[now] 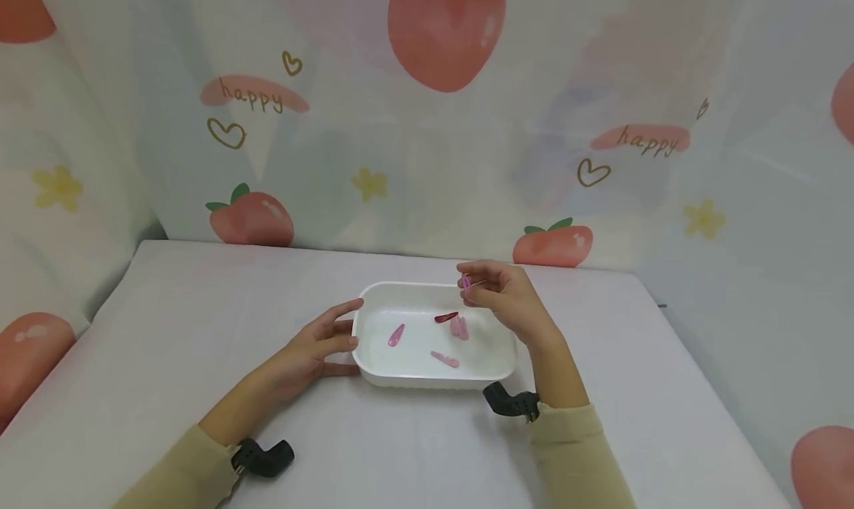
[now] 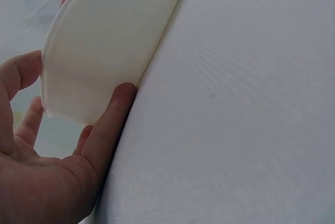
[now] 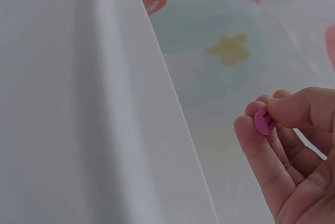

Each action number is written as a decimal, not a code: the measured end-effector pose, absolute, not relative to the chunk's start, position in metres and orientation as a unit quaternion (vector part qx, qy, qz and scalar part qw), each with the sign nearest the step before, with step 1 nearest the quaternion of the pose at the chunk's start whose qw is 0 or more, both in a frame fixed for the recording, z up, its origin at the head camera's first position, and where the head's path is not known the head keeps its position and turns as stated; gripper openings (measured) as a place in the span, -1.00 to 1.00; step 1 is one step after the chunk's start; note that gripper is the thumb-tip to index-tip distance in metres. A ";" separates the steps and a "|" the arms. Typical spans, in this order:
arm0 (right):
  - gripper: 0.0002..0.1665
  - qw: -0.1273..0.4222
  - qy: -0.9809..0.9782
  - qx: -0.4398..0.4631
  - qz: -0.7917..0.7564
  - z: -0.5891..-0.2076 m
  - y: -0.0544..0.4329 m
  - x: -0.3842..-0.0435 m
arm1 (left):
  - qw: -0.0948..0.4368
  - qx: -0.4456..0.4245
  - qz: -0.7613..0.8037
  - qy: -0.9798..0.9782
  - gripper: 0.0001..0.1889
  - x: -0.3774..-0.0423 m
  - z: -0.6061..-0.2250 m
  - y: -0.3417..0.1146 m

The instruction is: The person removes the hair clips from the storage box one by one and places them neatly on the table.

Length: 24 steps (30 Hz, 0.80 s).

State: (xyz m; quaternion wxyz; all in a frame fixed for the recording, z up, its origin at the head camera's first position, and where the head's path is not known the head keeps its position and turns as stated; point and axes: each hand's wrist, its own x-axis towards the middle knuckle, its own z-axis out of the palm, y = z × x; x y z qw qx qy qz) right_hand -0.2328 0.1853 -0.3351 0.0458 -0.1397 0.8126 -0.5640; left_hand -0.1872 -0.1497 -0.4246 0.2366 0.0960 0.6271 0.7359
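Observation:
My right hand (image 1: 503, 298) pinches a bright pink hair clip (image 3: 263, 122) between thumb and fingertips, above the back right part of a white tray (image 1: 427, 382). In the head view only a small part of this clip shows between the fingers. My left hand (image 1: 305, 355) rests with spread fingers against the tray's left end, fingertips at the rim and the outer wall. Inside the tray lie a pink clip (image 1: 396, 335) on the left, a dark red clip (image 1: 445, 317) near the middle, pale pink clips (image 1: 459, 327) close beside it, and another pale pink one (image 1: 445, 359) toward the front.
The tray stands on a table with a white cloth (image 1: 267, 287). Behind it hangs a curtain (image 1: 440, 175) printed with fruit, hearts and flowers. A black wrist camera (image 1: 262, 458) is on the left wrist and another black camera (image 1: 510, 401) on the right.

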 end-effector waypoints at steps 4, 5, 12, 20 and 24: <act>-0.56 0.027 0.802 -0.145 -0.578 -0.327 0.196 -0.233 | 0.236 0.094 0.737 0.627 -0.31 -0.188 -0.422 -0.147; -0.56 0.021 0.802 -0.147 -0.578 -0.326 0.200 -0.234 | 0.235 0.095 0.736 0.627 -0.30 -0.188 -0.422 -0.147; -0.56 0.000 0.823 -0.111 -0.557 -0.326 0.232 -0.232 | 0.236 0.095 0.734 0.630 -0.32 -0.187 -0.422 -0.148; -0.62 -0.066 0.840 -0.061 -0.535 -0.332 0.267 -0.232 | 0.236 0.097 0.735 0.629 -0.32 -0.189 -0.424 -0.148; -0.60 -0.066 0.854 -0.036 -0.515 -0.337 0.274 -0.235 | 0.234 0.093 0.733 0.632 -0.32 -0.189 -0.425 -0.149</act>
